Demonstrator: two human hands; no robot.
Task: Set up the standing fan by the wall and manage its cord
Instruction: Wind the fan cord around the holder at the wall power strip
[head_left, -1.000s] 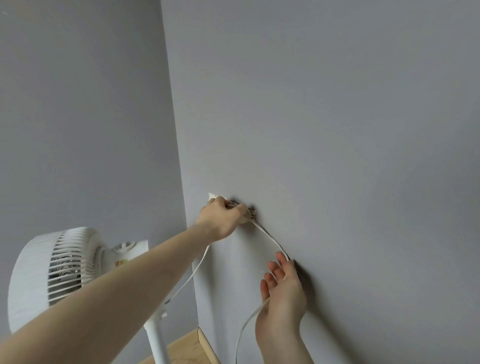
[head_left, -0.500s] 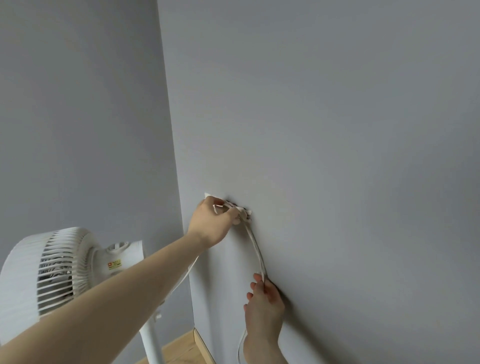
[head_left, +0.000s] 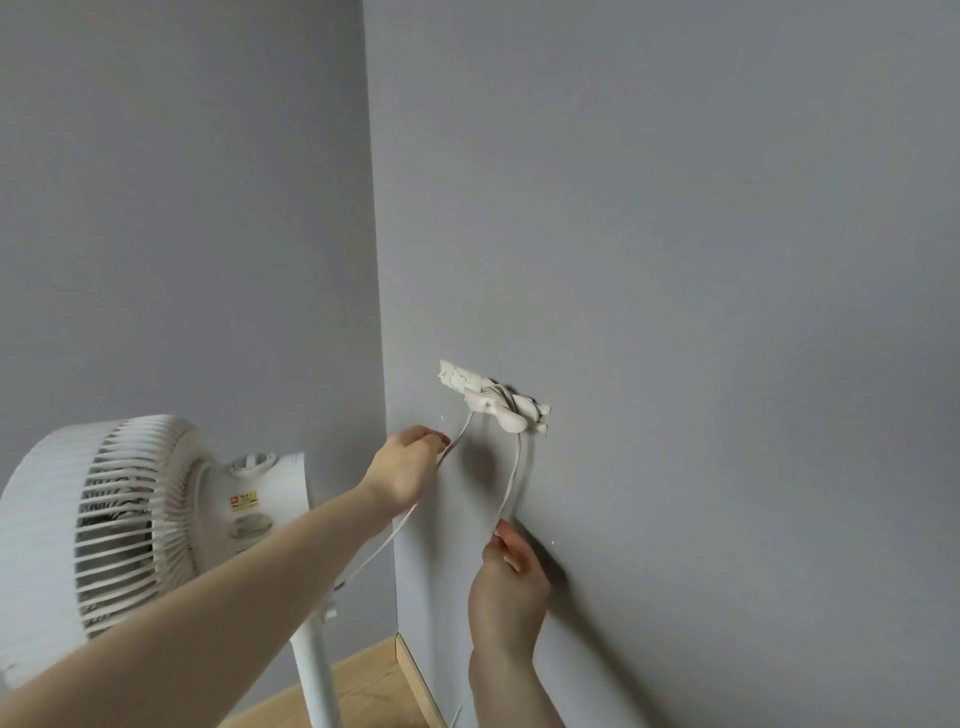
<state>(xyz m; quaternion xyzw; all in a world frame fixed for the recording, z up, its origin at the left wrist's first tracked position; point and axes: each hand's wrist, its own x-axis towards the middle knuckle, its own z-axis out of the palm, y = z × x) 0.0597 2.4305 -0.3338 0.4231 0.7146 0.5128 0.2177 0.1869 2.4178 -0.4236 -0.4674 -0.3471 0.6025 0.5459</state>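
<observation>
A white standing fan (head_left: 124, 525) on a white pole (head_left: 314, 675) stands at the lower left, near the wall corner. Its flat white cord (head_left: 514, 467) is looped over a white hook (head_left: 498, 405) fixed to the grey wall (head_left: 701, 260). My left hand (head_left: 405, 467) pinches the cord's left strand just below the hook. Lower down, my right hand (head_left: 506, 587) pinches the right strand against the wall.
A wooden floor (head_left: 363, 691) and a light wooden skirting board (head_left: 410, 675) show at the bottom. The left wall (head_left: 182, 208) meets the right wall at a corner just behind the fan.
My left hand has let go of the hook and dropped down-left to the cord's left strand. The hook with the wrapped cord is now uncovered. The right hand stays low on the right strand.
</observation>
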